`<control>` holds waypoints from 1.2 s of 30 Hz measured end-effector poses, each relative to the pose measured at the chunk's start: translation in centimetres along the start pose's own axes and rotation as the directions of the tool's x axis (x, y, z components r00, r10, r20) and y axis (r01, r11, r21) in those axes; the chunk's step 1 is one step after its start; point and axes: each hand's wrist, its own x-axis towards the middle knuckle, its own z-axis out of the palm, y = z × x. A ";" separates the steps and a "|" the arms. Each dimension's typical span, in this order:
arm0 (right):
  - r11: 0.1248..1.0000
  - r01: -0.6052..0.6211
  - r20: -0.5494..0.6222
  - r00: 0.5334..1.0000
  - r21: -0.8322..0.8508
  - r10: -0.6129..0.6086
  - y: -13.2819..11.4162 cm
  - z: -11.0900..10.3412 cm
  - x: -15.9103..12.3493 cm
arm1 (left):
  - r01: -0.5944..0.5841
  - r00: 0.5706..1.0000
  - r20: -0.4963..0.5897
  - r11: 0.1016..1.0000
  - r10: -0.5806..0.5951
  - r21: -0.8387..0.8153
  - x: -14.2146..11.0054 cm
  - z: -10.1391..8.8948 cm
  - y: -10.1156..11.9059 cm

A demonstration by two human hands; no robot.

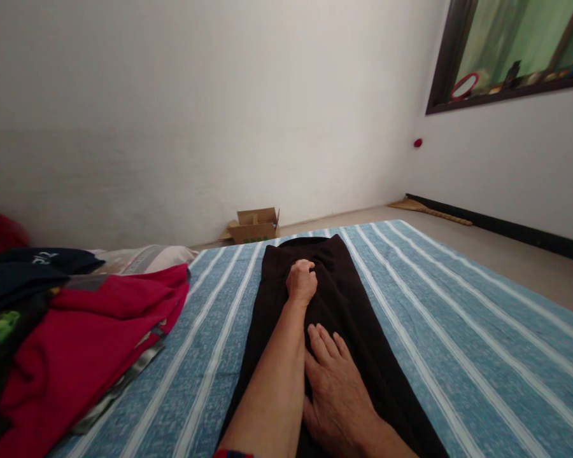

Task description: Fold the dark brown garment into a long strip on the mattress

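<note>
A dark brown garment, which looks like a pair of trousers, lies lengthwise on the striped bed cover. My left hand reaches out over its far part, fingers curled in and closed on the cloth, with small creases around them. Nearer to me, my right hand rests flat on the same garment, its fingers stretched out and slightly apart. My left forearm runs beside the right hand and hides some of the fabric. The near end of the garment passes out of the picture.
The blue and white striped cover spreads on both sides. A pile of clothes with a crimson garment lies at left. Beyond the far edge, an open cardboard box stands by the wall; a broom lies on the floor.
</note>
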 end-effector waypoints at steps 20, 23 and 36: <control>0.703 -0.219 -0.233 0.842 0.677 0.487 6.9 -4.8 14.3 | 0.130 0.965 0.229 0.991 -0.125 -0.007 0.9 -0.5 0.3; 0.647 -0.248 -0.246 0.781 0.721 0.574 8.8 -3.2 15.8 | 0.151 0.966 0.215 0.988 -0.142 -0.025 1.0 -0.2 0.1; 0.685 -0.287 -0.319 0.722 0.670 0.614 11.7 -1.9 15.0 | 0.167 0.979 0.154 0.961 -0.134 -0.221 2.1 1.4 -1.0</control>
